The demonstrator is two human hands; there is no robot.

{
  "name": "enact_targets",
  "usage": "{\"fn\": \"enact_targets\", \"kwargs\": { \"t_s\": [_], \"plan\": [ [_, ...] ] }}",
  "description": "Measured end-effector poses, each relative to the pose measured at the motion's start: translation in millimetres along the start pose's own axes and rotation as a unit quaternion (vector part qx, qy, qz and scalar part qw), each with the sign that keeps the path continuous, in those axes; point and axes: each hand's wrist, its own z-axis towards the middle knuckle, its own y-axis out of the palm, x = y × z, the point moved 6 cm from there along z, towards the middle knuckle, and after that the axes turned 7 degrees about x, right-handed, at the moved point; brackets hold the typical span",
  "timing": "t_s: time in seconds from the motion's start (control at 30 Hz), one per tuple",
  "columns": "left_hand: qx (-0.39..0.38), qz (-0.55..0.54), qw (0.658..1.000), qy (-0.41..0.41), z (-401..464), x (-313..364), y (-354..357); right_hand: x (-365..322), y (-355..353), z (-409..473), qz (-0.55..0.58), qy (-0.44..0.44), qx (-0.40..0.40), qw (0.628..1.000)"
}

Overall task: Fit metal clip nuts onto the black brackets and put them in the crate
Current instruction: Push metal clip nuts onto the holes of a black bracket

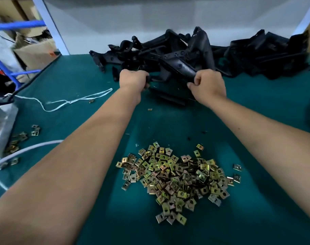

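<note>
Both arms reach across the green table to a heap of black brackets at the back. My left hand grips the left end of one black bracket at the front of the heap. My right hand has its fingers curled around the right end of the same bracket. A large pile of brass-coloured metal clip nuts lies on the table close to me, between my forearms. No crate shows in the view.
A white cord lies on the green table at left. Loose clip nuts sit near the left edge beside a white hose. Cardboard boxes and blue tubing stand beyond the left edge.
</note>
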Motion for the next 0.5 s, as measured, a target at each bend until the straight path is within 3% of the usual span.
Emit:
{"fn": "enact_targets", "kwargs": {
  "t_s": [0.17,0.33,0.5],
  "plan": [
    [0.041,-0.199,0.975,-0.094,-33,-9,-24,26,-24,-33,0.009,0.019,-0.04,0.999],
    [0.058,-0.231,0.967,-0.094,-74,-33,-40,17,-67,-73,0.076,-0.032,-0.01,0.997],
    [0.072,-0.217,0.973,-0.022,-92,-40,-53,1,-63,-121,0.062,-0.093,-0.279,0.954]
  ]
}}
